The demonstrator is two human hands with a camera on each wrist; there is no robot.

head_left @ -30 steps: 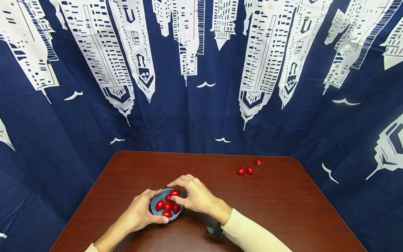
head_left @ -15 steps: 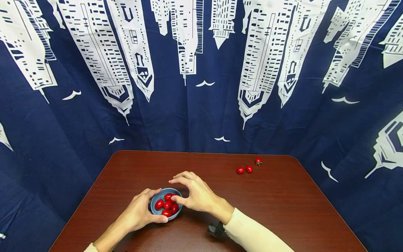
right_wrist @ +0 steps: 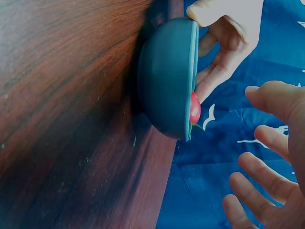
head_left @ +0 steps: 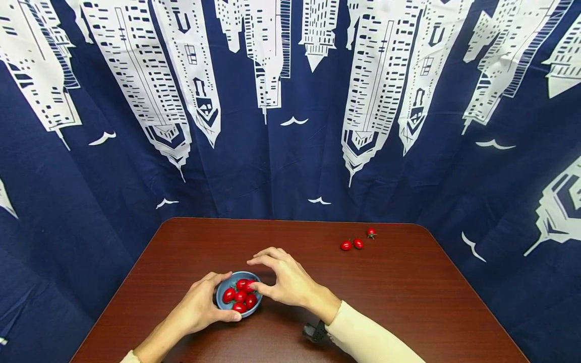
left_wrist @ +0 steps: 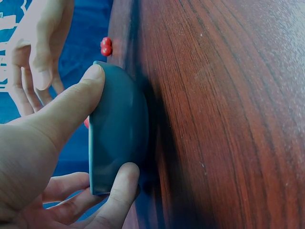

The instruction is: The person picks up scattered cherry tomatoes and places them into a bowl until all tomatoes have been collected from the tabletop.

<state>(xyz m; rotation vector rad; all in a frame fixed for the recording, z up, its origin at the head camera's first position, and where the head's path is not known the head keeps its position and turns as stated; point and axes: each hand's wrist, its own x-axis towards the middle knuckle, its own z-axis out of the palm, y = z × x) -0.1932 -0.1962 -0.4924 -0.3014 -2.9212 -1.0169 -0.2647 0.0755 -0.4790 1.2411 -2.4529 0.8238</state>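
A small blue bowl (head_left: 222,291) holds several red cherry tomatoes (head_left: 240,296), some with green stems. My left hand (head_left: 199,305) grips the bowl from its left side, with the thumb at the near rim and fingers round the far side. In the left wrist view the thumb presses the rim of the bowl (left_wrist: 119,124). Just right of the bowl hovers my right hand (head_left: 286,280), its fingers spread and thumb apart, holding nothing. The right wrist view shows a gap between those fingers (right_wrist: 259,176) and a tomato (right_wrist: 195,109) at the rim.
Three loose cherry tomatoes, two close together (head_left: 352,244) and one apart (head_left: 371,232), lie near the far right of the brown wooden table (head_left: 408,302). A navy cloth (head_left: 290,166) with white buildings hangs behind the far edge. A black device (head_left: 314,333) sits under my right wrist.
My right hand has drifted slightly right, away from the bowl. Tomatoes by the bowl's far rim have shifted a little. My left hand keeps its grip in nearly the same place.
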